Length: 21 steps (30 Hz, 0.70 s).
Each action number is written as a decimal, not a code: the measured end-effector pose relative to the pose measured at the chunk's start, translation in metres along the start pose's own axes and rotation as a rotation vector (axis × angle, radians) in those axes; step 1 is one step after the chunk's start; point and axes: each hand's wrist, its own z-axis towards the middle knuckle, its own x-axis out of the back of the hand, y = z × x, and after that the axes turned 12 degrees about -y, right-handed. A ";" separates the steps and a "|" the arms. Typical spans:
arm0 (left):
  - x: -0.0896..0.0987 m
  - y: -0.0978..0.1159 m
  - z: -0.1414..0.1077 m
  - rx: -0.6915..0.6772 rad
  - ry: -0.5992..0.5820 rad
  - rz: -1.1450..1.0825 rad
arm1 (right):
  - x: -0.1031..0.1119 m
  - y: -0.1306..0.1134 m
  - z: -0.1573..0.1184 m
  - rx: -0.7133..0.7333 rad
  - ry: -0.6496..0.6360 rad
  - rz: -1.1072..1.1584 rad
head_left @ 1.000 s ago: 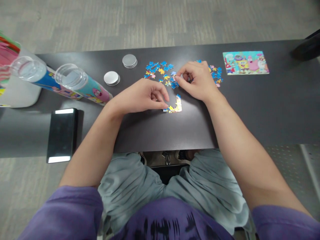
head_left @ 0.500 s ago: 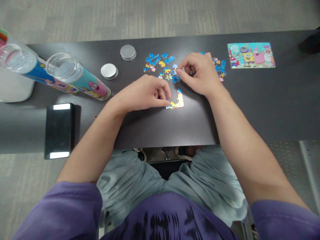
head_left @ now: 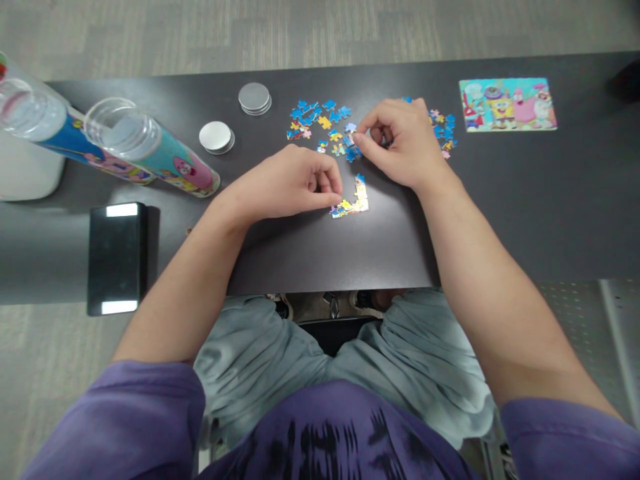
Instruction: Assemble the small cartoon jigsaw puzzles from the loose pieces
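Note:
My left hand (head_left: 306, 183) hovers low beside a small L-shaped run of joined jigsaw pieces (head_left: 361, 195). Its fingers are loosely curled, with thumb and index tips slightly apart over the run's left end; nothing shows between them. At the loose pieces, my right hand (head_left: 403, 140) pinches a jigsaw piece (head_left: 351, 138) at its left edge between thumb and forefinger; the fingertips hide part of it. Loose blue and yellow jigsaw pieces (head_left: 325, 123) lie to the left of that hand. More jigsaw pieces (head_left: 445, 130) show on its right, partly covered by it.
A cartoon picture card (head_left: 510, 105) lies at the far right of the dark table (head_left: 525, 200). On the left are round discs (head_left: 255, 97), more discs (head_left: 215, 136), two clear-topped printed tubes (head_left: 177, 163) and a black tablet-like device (head_left: 115, 259) near the front edge.
My left thumb has risen slightly off the joined pieces, closer to the index finger. My right hand stays at the loose pieces with little movement. The view has shifted slightly.

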 end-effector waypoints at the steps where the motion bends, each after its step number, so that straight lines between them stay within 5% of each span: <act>1: 0.001 0.000 -0.001 -0.001 0.009 0.000 | 0.000 0.001 0.000 0.008 0.001 -0.009; 10: 0.004 -0.001 -0.003 0.013 -0.090 0.202 | -0.001 0.005 0.001 0.023 -0.005 -0.064; 21: -0.006 -0.011 0.004 -0.030 -0.034 0.297 | -0.001 0.000 -0.001 0.022 0.016 -0.056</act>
